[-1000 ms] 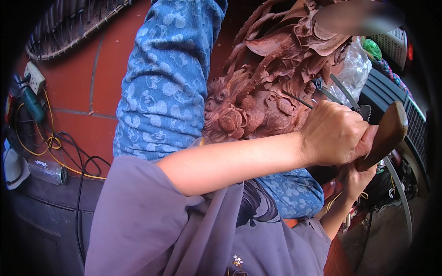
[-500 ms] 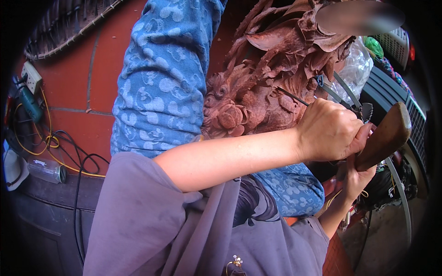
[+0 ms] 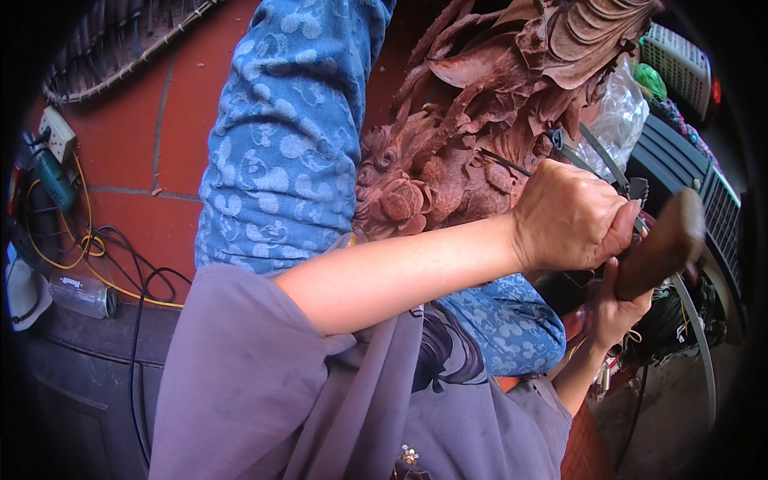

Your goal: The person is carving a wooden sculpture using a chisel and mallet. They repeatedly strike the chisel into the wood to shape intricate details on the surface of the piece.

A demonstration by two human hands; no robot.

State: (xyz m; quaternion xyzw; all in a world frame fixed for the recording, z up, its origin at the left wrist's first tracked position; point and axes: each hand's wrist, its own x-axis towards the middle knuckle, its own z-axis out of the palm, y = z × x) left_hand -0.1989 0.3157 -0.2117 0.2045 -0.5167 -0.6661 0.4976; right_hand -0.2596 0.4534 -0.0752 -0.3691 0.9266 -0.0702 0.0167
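A reddish-brown wood carving [image 3: 460,160], cut into flowers, leaves and curling fins, fills the upper middle. My left hand [image 3: 566,220] is a fist round a carving chisel [image 3: 506,162]; the thin dark blade reaches the carved surface, while the fist hides the handle. Just right of that fist, my right hand [image 3: 620,308] grips a wooden mallet [image 3: 662,244]. Its thick brown head is smeared by motion and stands close to the left fist, apart from it. Most of the mallet's grip is covered by my right fingers.
My legs in blue patterned trousers [image 3: 280,136] flank the carving. At left, a power strip [image 3: 58,134], a green power tool [image 3: 54,182] and loose cables lie on red tiles. A woven tray of tools [image 3: 132,48] sits upper left. Right: a plastic bag [image 3: 620,104] and dark crate [image 3: 692,160].
The mallet head has dropped slightly and moved a little left, and it is now blurred. My left fist has shifted slightly, still round the chisel.
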